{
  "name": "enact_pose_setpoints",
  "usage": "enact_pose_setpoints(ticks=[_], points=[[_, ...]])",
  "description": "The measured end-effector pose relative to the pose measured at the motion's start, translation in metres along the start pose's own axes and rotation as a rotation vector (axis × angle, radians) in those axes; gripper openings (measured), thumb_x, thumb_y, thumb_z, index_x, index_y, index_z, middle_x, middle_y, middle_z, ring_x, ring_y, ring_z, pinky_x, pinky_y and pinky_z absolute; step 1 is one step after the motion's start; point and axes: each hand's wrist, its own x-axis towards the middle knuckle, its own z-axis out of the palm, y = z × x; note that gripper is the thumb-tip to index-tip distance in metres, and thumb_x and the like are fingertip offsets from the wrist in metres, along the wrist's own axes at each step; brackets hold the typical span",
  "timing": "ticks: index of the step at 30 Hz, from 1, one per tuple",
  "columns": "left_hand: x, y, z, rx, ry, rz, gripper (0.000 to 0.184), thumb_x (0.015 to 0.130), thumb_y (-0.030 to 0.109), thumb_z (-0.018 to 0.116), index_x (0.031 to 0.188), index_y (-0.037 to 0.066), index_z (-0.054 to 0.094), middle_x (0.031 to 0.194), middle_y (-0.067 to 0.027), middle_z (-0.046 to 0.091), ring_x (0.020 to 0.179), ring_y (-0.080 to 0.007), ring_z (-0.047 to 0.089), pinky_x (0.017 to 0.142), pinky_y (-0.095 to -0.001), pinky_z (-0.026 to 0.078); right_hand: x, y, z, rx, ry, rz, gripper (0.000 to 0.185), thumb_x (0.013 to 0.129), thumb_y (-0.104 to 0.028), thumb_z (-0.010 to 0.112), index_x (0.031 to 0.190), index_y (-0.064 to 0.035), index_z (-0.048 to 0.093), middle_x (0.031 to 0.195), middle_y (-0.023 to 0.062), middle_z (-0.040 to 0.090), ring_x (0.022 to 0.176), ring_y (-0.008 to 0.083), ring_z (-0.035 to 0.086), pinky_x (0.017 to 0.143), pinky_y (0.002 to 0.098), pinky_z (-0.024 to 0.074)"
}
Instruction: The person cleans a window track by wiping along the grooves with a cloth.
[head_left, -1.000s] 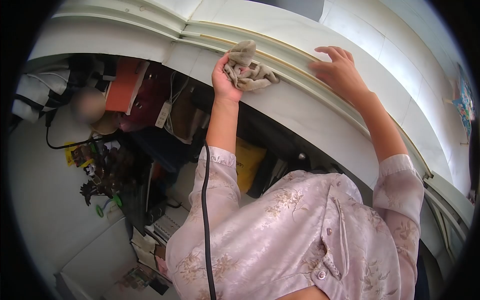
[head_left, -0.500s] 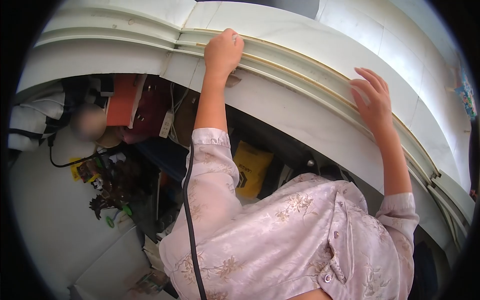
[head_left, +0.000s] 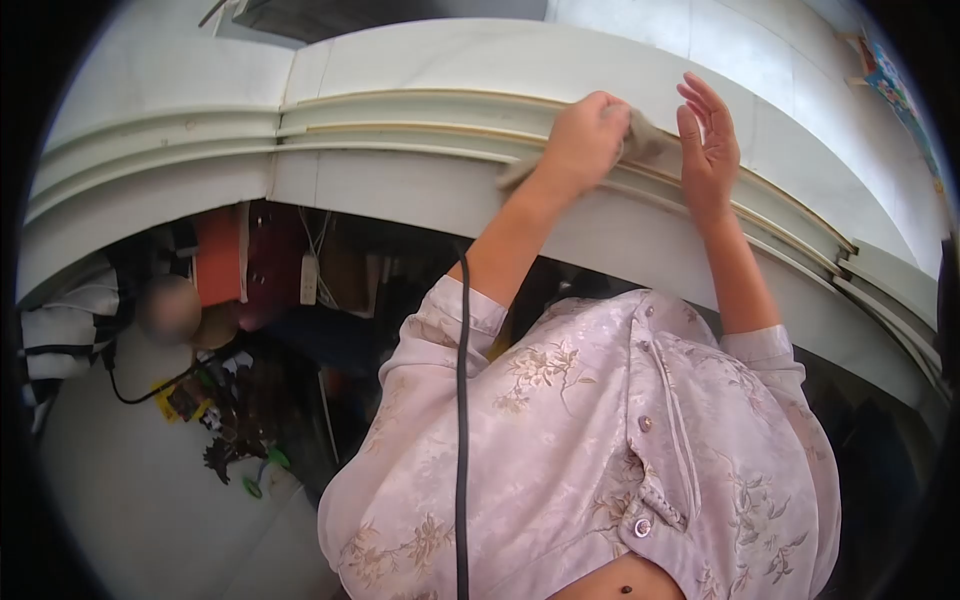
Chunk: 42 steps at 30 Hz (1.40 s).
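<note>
My left hand (head_left: 585, 142) is closed around a grey-brown cloth (head_left: 648, 138). Part of the cloth sticks out past the fingers and another part hangs behind the wrist. The hand and cloth press on a pale grooved window track (head_left: 400, 118) that runs along a white marbled sill. Just to the right, my right hand (head_left: 708, 150) hovers over the same track with fingers extended, holding nothing. Whether its edge touches the track, I cannot tell.
Below the sill at left stand an orange-red item (head_left: 218, 262), a power strip (head_left: 309, 280) with cords, and checkered fabric (head_left: 62, 335). A black cable (head_left: 462, 430) hangs in front of my shirt. The track has a joint (head_left: 845, 256) at right.
My left hand has slid rightward along the track, and the cloth now shows much more. My right hand stays extended above the track. The camera view has shifted.
</note>
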Motion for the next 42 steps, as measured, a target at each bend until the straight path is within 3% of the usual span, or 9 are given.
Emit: enact_pose_setpoints(ticks=[3,5,12,18,20,29,32,34,42], points=[[0.036,-0.012,-0.013,-1.145,-0.174,-0.105,0.03,0.088,0.018,0.036,0.106,-0.002,0.048,0.089,-0.012,0.058,0.067,-0.0112,0.053,0.056,-0.0214,0.044,0.001,0.001,-0.008,0.343,0.209,0.155,0.031,0.087,-0.014,0.045,0.115,-0.0007,0.043,0.109,0.0087,0.05,0.1,0.0164,0.049,0.087,0.0283,0.0375],[0.043,0.0,-0.024,-1.356,-0.195,0.026,0.036,0.088,0.017,0.035,0.115,-0.006,0.037,0.111,-0.0202,0.047,0.073,-0.0159,0.054,0.064,-0.0265,0.049,0.002,0.006,-0.012,0.411,0.244,0.155,0.031,0.089,-0.014,0.041,0.115,0.0009,0.039,0.111,0.0101,0.047,0.099,0.0162,0.049,0.087,0.0284,0.0379],[0.015,-0.002,-0.091,-1.231,-0.324,0.02,0.039,0.088,0.026,0.04,0.113,-0.003,0.041,0.102,-0.0199,0.052,0.069,-0.0155,0.053,0.057,-0.0251,0.048,0.005,-0.009,-0.012,0.317,0.082,0.249,0.019,0.082,-0.004,0.051,0.1,-0.0005,0.053,0.094,0.0048,0.057,0.088,0.0122,0.055,0.077,0.0239,0.0437],[-0.046,-0.003,-0.118,-0.993,-0.071,0.124,0.034,0.089,0.025,0.038,0.108,-0.002,0.045,0.096,-0.018,0.055,0.062,-0.0123,0.046,0.05,-0.0218,0.038,0.015,-0.008,-0.052,-0.654,-0.575,-0.416,0.01,0.071,-0.009,0.063,0.08,-0.0155,0.065,0.102,0.0007,0.055,0.101,0.0202,0.047,0.09,0.0327,0.0348],[-0.058,-0.006,-0.114,-0.837,0.254,0.074,0.031,0.089,0.024,0.039,0.102,-0.002,0.05,0.088,-0.0144,0.057,0.06,-0.012,0.044,0.051,-0.022,0.036,0.02,-0.004,-0.052,-0.666,-0.671,-0.428,0.01,0.071,-0.011,0.063,0.079,-0.0158,0.065,0.105,0.0002,0.054,0.105,0.02,0.043,0.092,0.035,0.0315],[-0.065,-0.017,-0.106,-0.63,0.396,0.075,0.038,0.089,0.025,0.035,0.108,-0.007,0.045,0.1,-0.0164,0.054,0.062,-0.0109,0.039,0.052,-0.0209,0.032,0.032,-0.001,-0.035,-0.877,-0.934,-0.562,0.005,0.072,-0.012,0.063,0.077,-0.0141,0.062,0.119,-0.0007,0.048,0.119,0.0228,0.033,0.1,0.0394,0.0242],[-0.062,-0.019,-0.103,-0.623,0.339,0.143,0.037,0.089,0.025,0.036,0.106,-0.006,0.047,0.099,-0.0159,0.055,0.063,-0.011,0.04,0.052,-0.0217,0.032,0.035,0.002,-0.059,-0.697,-1.089,-0.418,0.068,0.084,-0.036,0.049,0.136,-0.0211,0.009,0.142,0.0115,-0.004,0.126,0.0351,0.02,0.103,0.0435,0.0152],[-0.064,-0.016,-0.098,-0.623,0.338,0.15,0.023,0.086,0.022,0.043,0.09,0.0,0.052,0.078,-0.0065,0.053,0.06,-0.0114,0.045,0.05,-0.0224,0.035,0.017,-0.02,-0.075,-0.589,-0.861,-0.491,0.009,0.073,-0.011,0.063,0.08,-0.0162,0.062,0.124,-0.0018,0.045,0.122,0.0232,0.029,0.102,0.0404,0.0213],[-0.067,-0.021,-0.09,-0.62,0.331,0.178,0.023,0.085,0.02,0.045,0.096,0.001,0.052,0.082,-0.0047,0.053,0.062,-0.0107,0.046,0.052,-0.022,0.037,0.005,-0.028,-0.067,-0.844,-0.965,-0.536,0.006,0.071,-0.017,0.058,0.066,-0.0175,0.062,0.131,0.0001,0.038,0.129,0.0196,0.018,0.105,0.0425,0.0089]])
